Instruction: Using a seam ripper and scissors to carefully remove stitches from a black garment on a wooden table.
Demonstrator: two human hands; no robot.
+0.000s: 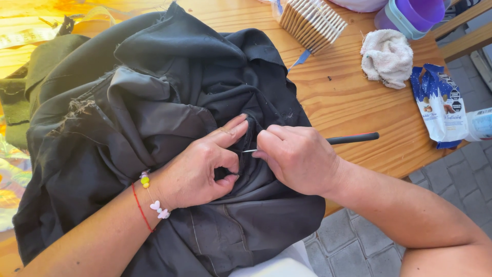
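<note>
the left hand (205, 166) pinches a fold of the black garment (154, 118) heaped on the wooden table (353, 102). the right hand (300, 159) holds a thin black-handled tool (353, 138), its metal tip touching the cloth between both hands.

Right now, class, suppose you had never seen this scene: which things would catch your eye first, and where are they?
The big crumpled black fabric garment covers most of the wooden table. At its middle the left hand pinches a fold while the right hand works a thin black-handled metal tool into the cloth. At the upper right lie a stack of square biscuits and a white crumpled cloth.
</note>
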